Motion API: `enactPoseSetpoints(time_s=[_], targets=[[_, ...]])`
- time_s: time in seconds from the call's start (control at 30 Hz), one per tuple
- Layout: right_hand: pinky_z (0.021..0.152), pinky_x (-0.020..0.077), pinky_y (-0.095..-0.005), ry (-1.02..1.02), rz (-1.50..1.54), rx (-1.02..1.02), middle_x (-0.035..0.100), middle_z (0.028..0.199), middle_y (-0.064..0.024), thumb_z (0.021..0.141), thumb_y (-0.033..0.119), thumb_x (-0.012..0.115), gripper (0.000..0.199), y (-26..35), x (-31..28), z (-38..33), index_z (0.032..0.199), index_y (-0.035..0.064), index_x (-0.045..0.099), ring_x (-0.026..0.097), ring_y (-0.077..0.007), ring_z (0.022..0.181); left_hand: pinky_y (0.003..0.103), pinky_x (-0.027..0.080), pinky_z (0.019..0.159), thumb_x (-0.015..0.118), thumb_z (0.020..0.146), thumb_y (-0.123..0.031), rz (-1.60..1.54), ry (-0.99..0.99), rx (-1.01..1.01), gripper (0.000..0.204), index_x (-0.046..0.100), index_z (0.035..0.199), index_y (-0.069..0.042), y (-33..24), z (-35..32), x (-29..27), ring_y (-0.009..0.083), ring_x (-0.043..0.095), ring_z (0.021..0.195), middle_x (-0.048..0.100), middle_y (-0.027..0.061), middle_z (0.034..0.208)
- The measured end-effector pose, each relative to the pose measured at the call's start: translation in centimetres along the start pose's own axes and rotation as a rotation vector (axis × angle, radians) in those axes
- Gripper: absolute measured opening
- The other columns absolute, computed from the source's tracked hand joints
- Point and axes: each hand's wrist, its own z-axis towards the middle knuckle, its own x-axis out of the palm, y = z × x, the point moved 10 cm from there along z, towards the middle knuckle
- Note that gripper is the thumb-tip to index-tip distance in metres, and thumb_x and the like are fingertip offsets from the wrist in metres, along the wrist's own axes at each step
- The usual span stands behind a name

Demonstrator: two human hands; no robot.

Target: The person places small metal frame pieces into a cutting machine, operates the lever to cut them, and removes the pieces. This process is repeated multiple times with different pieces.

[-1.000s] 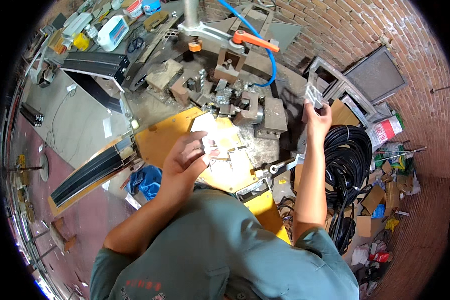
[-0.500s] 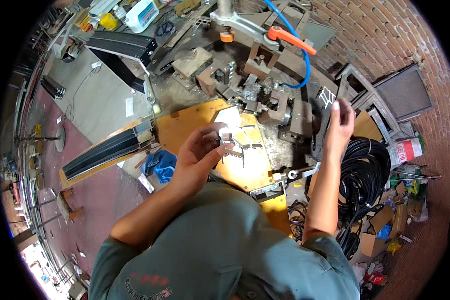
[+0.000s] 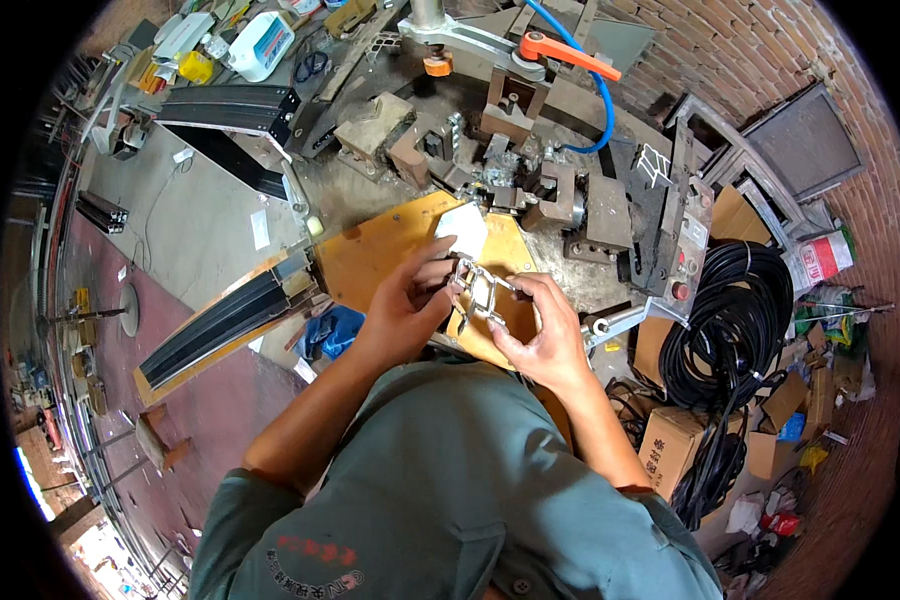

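Observation:
A short silver cut piece of metal profile (image 3: 484, 291), with open rectangular chambers, is held between my two hands above the yellow board. My left hand (image 3: 408, 312) grips its left end, fingers curled and thumb against it. From the other side, my right hand (image 3: 548, 332) pinches it between thumb and fingertips. A white sheet (image 3: 463, 231) lies on the yellow board (image 3: 375, 247) just beyond my left fingers. Another pale cut profile piece (image 3: 653, 166) rests on the dark machine surface at the far right.
Worn metal clamping blocks (image 3: 550, 195) stand beyond my hands, below an orange-red lever (image 3: 570, 54) and blue hose. At right are a control panel with a red button (image 3: 681, 291), coiled black tubing (image 3: 722, 330) and a cardboard box (image 3: 670, 447). Black profiles (image 3: 225, 318) lie left.
My right hand has come back from beside the pale profile piece on the far right and now holds the silver piece along with my left. My left hand has moved slightly nearer.

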Motion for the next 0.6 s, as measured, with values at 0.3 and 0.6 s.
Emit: enactPoseSetpoints(time_s=[0.3,0.6], targets=[[0.075,0.0543,-0.0362,-0.268,-0.105,0.196,0.068,0.089,-0.0123,0.077,0.019,0.085,0.039,-4.9,1.8,4.1,0.104,0.0022,0.062,0.068,-0.0240,0.082,0.031,0.046,0.105,0.060,0.099,-0.003,0.038,-0.148,0.090,0.044,0.047,0.140,0.003,0.2,4.0,-4.2,0.0183,0.057,0.125,0.060,0.0127,0.134],[0.072,0.0560,-0.0415,-0.454,-0.281,0.414,0.072,0.087,-0.0171,0.080,0.034,0.083,0.048,-7.5,4.3,6.6,0.112,0.0004,0.069,0.071,-0.0352,0.077,0.026,0.046,0.093,0.064,0.101,-0.024,0.104,-0.174,-0.115,0.036,0.065,0.122,0.006,3.7,10.1,-6.3,0.0147,0.062,0.104,0.070,0.0088,0.113]])
